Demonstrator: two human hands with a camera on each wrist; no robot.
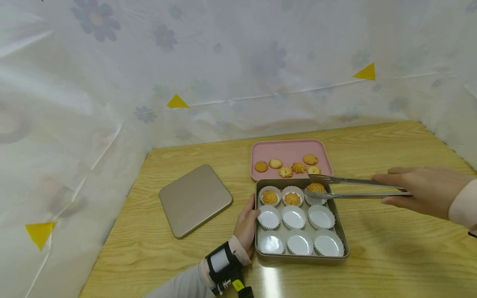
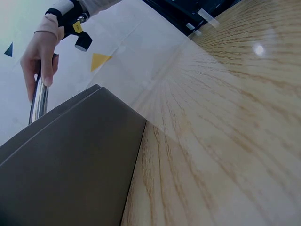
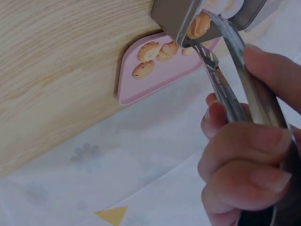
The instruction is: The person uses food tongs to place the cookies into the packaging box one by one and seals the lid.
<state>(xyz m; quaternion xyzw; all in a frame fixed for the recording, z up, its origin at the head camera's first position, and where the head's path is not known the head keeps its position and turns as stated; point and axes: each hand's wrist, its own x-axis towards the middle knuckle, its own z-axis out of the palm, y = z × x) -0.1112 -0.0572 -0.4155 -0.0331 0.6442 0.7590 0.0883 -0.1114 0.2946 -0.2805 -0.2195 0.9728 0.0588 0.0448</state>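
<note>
Landmark: the metal tin (image 1: 302, 260). I have the right hand (image 1: 428, 188) off to the tin's right, fingers wrapped round a pair of metal tongs (image 3: 256, 96). Tong tips are at the tin's back right corner, one each side of a swirled cookie (image 1: 316, 188) at the back right paper cup (image 1: 314, 201). Can't tell from here if the tips pinch it.

Left hand (image 1: 246, 225) is on the tin's left side: fingers extended along the outer wall, thumb at the rim, not curled round anything that I can see. Strapped device (image 1: 220, 263) on that wrist.

Inside the tin: nine white cups, three by three. Back left one holds a swirled cookie (image 1: 270, 197), back middle a star-shaped one; middle and front rows show bare white bottoms.

Pink tray (image 1: 287, 147) is just behind the tin, six cookies of mixed shapes on it. Flat metal lid (image 1: 195, 201) lies left of the tin, apart from it. All on a wood-grain table (image 1: 123, 248); flowered sheet (image 1: 238, 58) well behind the tin.
</note>
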